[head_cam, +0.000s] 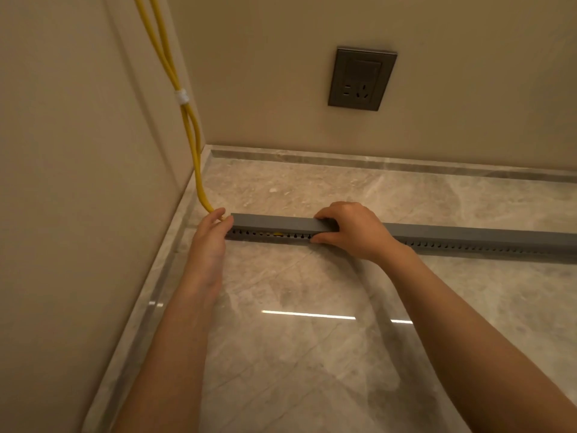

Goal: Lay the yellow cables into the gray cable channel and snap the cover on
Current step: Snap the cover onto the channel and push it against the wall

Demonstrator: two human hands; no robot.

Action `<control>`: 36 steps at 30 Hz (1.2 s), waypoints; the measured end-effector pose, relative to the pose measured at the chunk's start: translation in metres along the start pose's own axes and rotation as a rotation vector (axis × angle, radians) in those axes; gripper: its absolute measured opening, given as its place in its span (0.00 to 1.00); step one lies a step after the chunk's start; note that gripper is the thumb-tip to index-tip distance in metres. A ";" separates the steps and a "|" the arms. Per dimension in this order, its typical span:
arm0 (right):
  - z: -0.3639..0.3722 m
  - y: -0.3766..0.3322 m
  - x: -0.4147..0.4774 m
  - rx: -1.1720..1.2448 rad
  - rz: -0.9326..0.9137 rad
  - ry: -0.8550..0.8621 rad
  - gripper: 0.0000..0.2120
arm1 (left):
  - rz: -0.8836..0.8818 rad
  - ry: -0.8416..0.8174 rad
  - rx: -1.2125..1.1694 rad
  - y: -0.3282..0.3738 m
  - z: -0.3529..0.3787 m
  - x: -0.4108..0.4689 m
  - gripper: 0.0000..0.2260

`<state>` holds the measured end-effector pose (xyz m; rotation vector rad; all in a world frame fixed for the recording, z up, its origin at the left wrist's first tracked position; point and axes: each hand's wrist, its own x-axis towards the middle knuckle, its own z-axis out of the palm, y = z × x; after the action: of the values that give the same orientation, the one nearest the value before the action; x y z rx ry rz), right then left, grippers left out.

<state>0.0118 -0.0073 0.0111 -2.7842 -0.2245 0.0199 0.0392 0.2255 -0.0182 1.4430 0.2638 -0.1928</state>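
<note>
The right hand [349, 229] clamps the gray cable channel [468, 237], fingers over its cover [274, 222], thumb on the slotted side, while left of it the left hand [212, 235] pinches the yellow cables [195, 151].

The gray cable channel [468, 245] and its cover [281, 221] look like smooth, matt plastic. The yellow cables [196, 151] have a smooth, faintly shiny jacket and are bound by a white wrap [181, 96] whose material cannot be told. The floor [312, 339] is polished, marble-patterned stone or tile, glossy enough to mirror strips of light, with skirting [374, 162] to match; the walls [281, 73] are matt, and the socket plate [362, 78] is dark gray with a satin sheen
</note>
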 end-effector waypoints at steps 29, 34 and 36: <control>-0.020 -0.008 -0.009 0.123 0.028 0.069 0.15 | -0.115 -0.105 -0.730 0.019 0.014 0.026 0.12; -0.020 -0.004 -0.006 0.151 0.022 0.027 0.16 | -0.082 -0.099 -0.728 0.015 0.015 0.027 0.11; -0.020 -0.002 -0.006 0.153 0.012 -0.002 0.17 | -0.085 -0.100 -0.752 0.014 0.015 0.027 0.11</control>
<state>0.0068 -0.0126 0.0304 -2.6335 -0.1981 0.0408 0.0699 0.2130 -0.0108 0.6756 0.2765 -0.2052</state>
